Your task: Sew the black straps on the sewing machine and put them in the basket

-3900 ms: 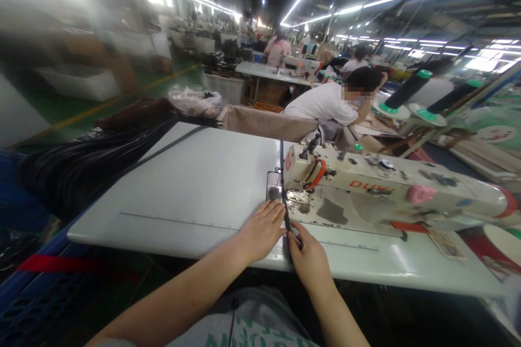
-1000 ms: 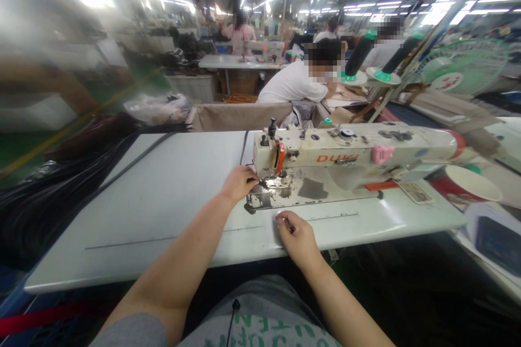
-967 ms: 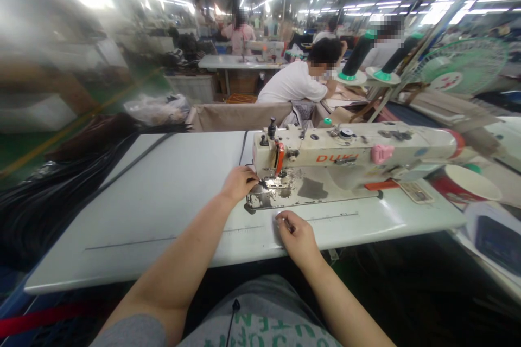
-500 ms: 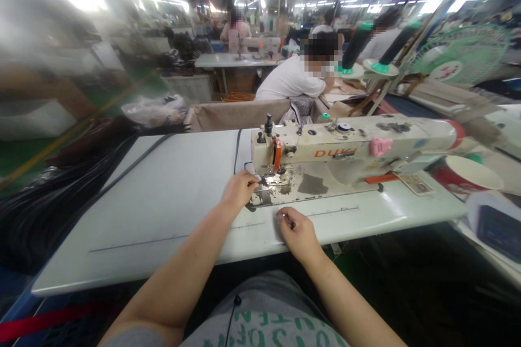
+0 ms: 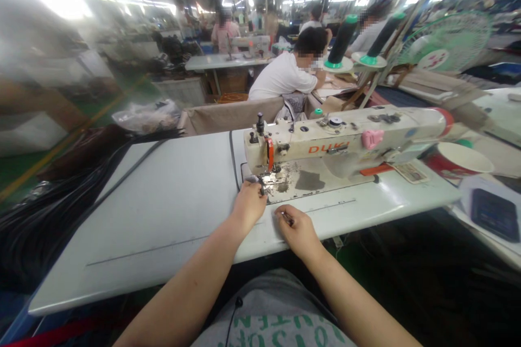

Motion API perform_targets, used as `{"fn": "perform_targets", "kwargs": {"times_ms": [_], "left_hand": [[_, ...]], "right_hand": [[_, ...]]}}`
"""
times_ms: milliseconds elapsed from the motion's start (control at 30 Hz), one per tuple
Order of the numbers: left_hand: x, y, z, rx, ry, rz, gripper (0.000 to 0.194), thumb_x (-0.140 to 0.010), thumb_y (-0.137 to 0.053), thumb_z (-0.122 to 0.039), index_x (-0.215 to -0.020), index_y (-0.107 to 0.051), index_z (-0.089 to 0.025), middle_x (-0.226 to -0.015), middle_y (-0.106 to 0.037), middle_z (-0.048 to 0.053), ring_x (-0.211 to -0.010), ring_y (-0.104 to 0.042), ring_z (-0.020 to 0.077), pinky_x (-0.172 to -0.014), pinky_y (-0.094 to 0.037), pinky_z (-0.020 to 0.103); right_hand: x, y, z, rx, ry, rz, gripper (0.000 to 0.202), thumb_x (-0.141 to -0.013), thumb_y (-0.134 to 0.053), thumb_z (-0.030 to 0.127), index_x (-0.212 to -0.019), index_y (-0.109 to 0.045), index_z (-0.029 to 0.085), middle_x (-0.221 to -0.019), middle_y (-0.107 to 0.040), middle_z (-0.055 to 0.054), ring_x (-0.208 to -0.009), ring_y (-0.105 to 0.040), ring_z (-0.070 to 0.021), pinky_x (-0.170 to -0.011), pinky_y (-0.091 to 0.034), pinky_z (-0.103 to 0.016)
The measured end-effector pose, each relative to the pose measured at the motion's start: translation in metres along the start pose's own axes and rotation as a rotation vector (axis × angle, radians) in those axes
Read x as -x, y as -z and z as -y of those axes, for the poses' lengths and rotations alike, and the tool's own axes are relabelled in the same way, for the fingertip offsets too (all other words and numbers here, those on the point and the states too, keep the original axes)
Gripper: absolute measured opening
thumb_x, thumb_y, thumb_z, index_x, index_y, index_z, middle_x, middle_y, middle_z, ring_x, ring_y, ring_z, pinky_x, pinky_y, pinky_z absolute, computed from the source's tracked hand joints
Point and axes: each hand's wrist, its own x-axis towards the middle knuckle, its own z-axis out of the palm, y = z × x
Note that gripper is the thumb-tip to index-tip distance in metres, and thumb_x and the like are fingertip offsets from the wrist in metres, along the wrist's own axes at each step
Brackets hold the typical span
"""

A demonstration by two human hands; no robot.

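Dark strip point(image 5: 233, 157) — narrow, lying on the pale table point(image 5: 175, 200), just left of the head of the sewing machine point(image 5: 356, 133). Long axis runs from the table's far edge toward the wearer, slightly bowed, roughly crosswise to the machine's long body. Next, left hand point(image 5: 249, 203), at the machine's front-left corner: the nearer hand, strip stretching away beyond its knuckles toward the far side. Fingers bent, tips drawn together at the machine's bed; near end of strip out of sight there, so cannot tell whether they grip it. Farther right, right hand point(image 5: 299, 227), in front of the machine's bed, apart from the strip — curled, thumb and fingers closed round a small dark item point(image 5: 287, 219), kind unclear.
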Motion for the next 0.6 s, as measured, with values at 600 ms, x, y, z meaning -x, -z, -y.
{"fn": "perform_targets", "kwargs": {"times_ms": [600], "left_hand": [[0.035, 0.016, -0.021, -0.238, -0.121, 0.181, 0.029, -0.092, -0.053, -0.016, -0.118, -0.068, -0.013, -0.116, -0.065, 0.017, -0.085, -0.071, 0.0226, -0.08, -0.053, 0.03]], "right_hand": [[0.033, 0.038, -0.017, -0.392, -0.165, 0.02, 0.04, -0.092, -0.062, 0.056, -0.091, -0.073, 0.018, -0.061, -0.049, 0.003, -0.058, -0.043, -0.0126, -0.053, -0.033, -0.025]]}}
